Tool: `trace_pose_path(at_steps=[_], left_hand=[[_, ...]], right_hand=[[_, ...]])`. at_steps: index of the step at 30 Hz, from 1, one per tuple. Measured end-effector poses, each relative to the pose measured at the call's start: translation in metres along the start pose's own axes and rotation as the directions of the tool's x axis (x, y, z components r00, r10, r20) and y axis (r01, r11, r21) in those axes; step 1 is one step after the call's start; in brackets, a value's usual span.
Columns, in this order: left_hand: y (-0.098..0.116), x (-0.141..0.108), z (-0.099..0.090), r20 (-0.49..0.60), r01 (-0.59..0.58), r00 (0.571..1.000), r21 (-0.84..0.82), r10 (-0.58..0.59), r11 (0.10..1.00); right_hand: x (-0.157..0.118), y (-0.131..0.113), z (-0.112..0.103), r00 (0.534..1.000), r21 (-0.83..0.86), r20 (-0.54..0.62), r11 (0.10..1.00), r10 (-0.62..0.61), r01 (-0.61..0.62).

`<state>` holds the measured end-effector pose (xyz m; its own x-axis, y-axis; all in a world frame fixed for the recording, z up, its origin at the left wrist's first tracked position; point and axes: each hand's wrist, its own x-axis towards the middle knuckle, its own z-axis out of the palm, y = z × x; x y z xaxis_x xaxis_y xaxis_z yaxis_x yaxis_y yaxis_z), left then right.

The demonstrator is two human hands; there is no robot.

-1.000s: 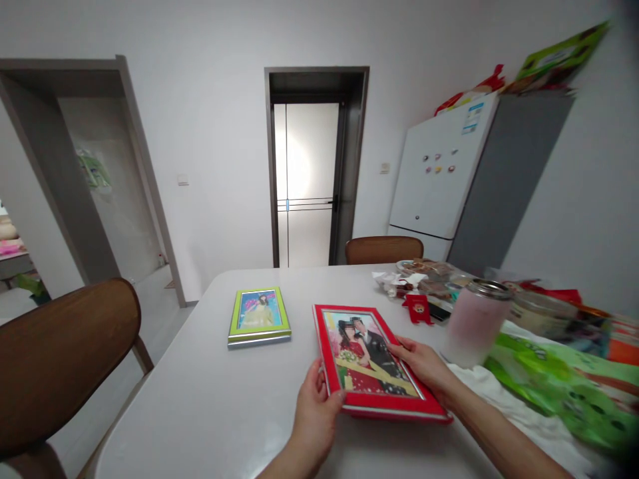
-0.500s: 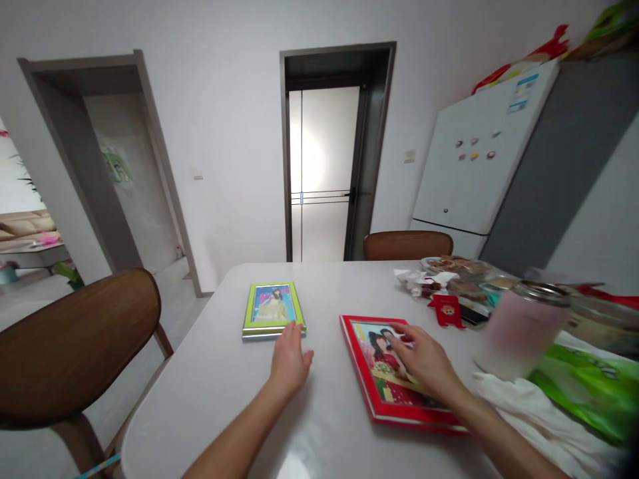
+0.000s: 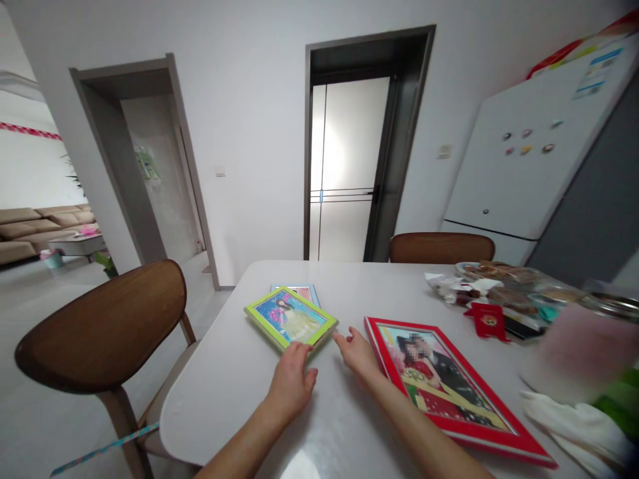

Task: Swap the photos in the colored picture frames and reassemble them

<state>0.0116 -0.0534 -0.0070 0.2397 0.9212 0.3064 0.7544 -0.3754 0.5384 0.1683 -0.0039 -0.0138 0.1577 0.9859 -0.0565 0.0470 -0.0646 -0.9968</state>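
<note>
A lime-green picture frame (image 3: 294,318) lies turned at a slant on the white table (image 3: 224,372), partly covering a light-blue picture frame (image 3: 304,291) behind it. My left hand (image 3: 292,379) touches the green frame's near edge with its fingertips, thumb spread away from the fingers. Just beyond the frame's right corner is my right hand (image 3: 357,354), fingers stretched out and holding nothing. To the right lies a larger red picture frame (image 3: 449,379) with a picture of a couple, face up. My right forearm crosses in front of its left edge.
At the right stand a pink jar (image 3: 574,346), a white cloth (image 3: 574,422), a red packet (image 3: 489,321) and bagged food (image 3: 519,286). Brown chairs (image 3: 107,326) are at the left and far side. A fridge (image 3: 514,153) stands behind.
The green frame has turned clockwise, uncovering part of the blue frame. My right hand has left the red frame and moved left towards the green one. The camera view has shifted left.
</note>
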Motion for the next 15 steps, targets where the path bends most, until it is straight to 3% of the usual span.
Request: trace_pose_path(at_steps=[3, 9, 12, 15], left_hand=[[-0.004, 0.000, -0.005, -0.051, 0.056, 0.997, -0.044, -0.058, 0.997], [-0.001, -0.018, -0.014, -0.021, 0.070, 0.997, -0.260, -0.078, 0.963], [0.009, -0.032, -0.026, -0.067, 0.074, 0.991, -0.423, -0.113, 0.903], [0.018, -0.040, -0.044, -0.103, 0.084, 0.979, -0.587, -0.177, 0.805]], right_hand=[[-0.003, -0.014, 0.012, 0.999, 0.050, -0.011, 0.998, 0.034, -0.033], [-0.031, -0.030, 0.036, 0.999, 0.219, 0.043, 0.975, 0.026, -0.035], [-0.050, -0.033, 0.029, 0.999, 0.284, 0.053, 0.959, 0.011, -0.025], [-0.077, -0.042, 0.008, 0.997, 0.266, 0.034, 0.963, -0.065, 0.054]])
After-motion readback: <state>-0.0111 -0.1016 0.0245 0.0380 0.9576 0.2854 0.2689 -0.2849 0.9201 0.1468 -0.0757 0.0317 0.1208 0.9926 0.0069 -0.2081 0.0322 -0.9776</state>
